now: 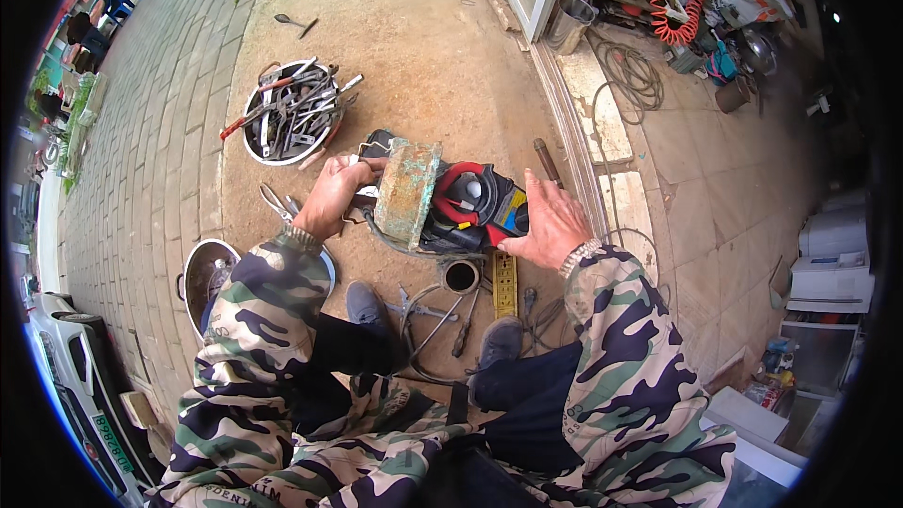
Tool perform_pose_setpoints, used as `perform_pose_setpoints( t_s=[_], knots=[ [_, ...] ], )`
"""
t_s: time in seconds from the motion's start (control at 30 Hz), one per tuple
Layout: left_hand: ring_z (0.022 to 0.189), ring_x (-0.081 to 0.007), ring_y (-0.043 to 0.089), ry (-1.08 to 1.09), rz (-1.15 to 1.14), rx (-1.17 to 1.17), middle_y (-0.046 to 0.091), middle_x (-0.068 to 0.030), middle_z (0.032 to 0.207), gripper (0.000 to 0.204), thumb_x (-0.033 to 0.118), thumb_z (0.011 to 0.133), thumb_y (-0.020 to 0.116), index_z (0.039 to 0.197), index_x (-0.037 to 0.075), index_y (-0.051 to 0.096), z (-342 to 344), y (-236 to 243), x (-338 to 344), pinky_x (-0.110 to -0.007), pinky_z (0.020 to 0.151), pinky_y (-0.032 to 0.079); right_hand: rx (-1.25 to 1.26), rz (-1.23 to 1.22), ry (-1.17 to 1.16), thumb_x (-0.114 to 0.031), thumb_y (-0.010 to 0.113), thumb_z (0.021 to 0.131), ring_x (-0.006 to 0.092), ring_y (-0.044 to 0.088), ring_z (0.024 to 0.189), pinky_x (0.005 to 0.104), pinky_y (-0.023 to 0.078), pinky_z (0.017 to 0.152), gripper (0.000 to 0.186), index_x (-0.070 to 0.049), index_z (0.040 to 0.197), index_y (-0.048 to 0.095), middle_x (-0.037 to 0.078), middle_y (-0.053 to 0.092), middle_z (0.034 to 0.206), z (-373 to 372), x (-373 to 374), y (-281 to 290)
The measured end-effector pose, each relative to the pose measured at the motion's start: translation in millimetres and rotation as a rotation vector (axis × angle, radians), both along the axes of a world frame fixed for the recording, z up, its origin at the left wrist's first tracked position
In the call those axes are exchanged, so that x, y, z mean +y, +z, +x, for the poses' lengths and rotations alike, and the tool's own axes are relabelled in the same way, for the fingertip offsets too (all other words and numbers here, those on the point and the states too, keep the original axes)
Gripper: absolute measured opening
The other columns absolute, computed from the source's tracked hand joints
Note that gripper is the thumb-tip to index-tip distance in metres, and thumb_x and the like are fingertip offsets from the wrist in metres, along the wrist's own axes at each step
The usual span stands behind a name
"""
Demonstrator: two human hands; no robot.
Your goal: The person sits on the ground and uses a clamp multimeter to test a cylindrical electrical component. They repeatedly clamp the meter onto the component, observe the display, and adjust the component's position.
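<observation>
The left hand [331, 196] curls its fingers around the near left end of a black machine body with a red housing and a corroded, green-stained metal plate [442, 198], which sits on the bare concrete ground [414, 28] just ahead of the person's shoes. The right hand [550, 224] lies with fingers spread flat against the machine's right side, touching its black and yellow end. A round metal basin full of hand tools [290, 113] stands behind the left hand, well apart from the machine. Pliers with pale handles [277, 202] lie just left of the left wrist. A yellow spirit level [505, 284] and a short dark metal ring [461, 275] lie just below the machine, between it and the shoes. A coiled orange hose [679, 9] lies far off at the upper right.
</observation>
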State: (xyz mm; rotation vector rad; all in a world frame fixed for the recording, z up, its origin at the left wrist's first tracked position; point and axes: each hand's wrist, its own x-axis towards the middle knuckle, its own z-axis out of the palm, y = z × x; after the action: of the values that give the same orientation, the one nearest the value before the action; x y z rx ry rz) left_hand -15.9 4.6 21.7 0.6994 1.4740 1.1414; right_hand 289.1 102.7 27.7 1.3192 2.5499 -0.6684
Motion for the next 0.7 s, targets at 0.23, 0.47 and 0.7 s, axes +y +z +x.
perform_pose_setpoints(
  t_s=[0.23, 0.47, 0.7],
  knots=[
    [0.070, -0.0089, 0.062, -0.065, -0.011, -0.010, 0.071, -0.0047, 0.090, 0.038, 0.007, 0.083, 0.049, 0.110, -0.010, 0.070, -13, -13, 0, -0.022, 0.061, 0.049, 0.061, -0.004, 0.009, -0.043, 0.086, 0.070, 0.0451, 0.048, 0.127, 0.0517, 0.038, 0.108, 0.116, 0.006, 0.153, 0.022, 0.030, 0.047, 0.136, -6, -3, -9],
    [0.077, -0.0127, 0.065, -0.056, -0.023, -0.007, 0.071, -0.0076, 0.098, 0.037, 0.007, 0.085, 0.049, 0.112, -0.009, 0.070, -8, -7, 2, -0.026, 0.066, 0.055, 0.088, 0.053, 0.008, -0.039, 0.088, 0.067, 0.0456, 0.052, 0.120, 0.0526, 0.041, 0.103, 0.118, 0.007, 0.153, 0.021, 0.030, 0.050, 0.130, -13, -10, -16],
    [0.065, -0.0074, 0.060, -0.063, -0.015, 0.017, 0.069, -0.0024, 0.088, 0.037, 0.008, 0.085, 0.049, 0.111, -0.008, 0.070, -15, -14, 0, -0.023, 0.057, 0.048, 0.080, 0.087, 0.004, -0.038, 0.085, 0.068, 0.0420, 0.053, 0.115, 0.0514, 0.040, 0.102, 0.115, 0.005, 0.154, 0.022, 0.026, 0.052, 0.123, -16, -11, -18]
  ],
)
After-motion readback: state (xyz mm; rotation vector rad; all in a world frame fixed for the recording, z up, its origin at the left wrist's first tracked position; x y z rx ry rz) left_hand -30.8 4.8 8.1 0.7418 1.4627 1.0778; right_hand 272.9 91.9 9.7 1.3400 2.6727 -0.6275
